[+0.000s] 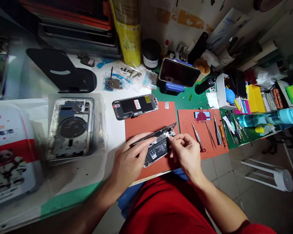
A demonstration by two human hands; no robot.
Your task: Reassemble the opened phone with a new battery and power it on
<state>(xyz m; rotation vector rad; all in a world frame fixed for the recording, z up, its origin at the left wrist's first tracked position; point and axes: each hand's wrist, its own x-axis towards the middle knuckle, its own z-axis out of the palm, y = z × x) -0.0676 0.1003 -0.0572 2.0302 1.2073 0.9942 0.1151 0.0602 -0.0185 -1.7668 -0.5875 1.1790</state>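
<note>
An opened smartphone (158,147) lies over the orange mat (134,126), its black battery and circuit board showing. Its screen (152,132) is tipped up along the far long side. My left hand (130,159) grips the phone's left end, with fingers along the raised screen and the frame. At the right end, my right hand (187,152) is closed, thumb and fingertips pinched by the upper inner parts. Whatever sits in that pinch is too small to make out. Behind the phone rests a detached screen assembly (136,106), back side up, with a white label.
Screwdrivers (197,138) and tweezers (210,135) lie on a second orange mat (185,122) at right. A phone on a blue stand (174,87) stands behind. To the left are a phone back housing (70,126) in a clear tray and a battery box (12,152).
</note>
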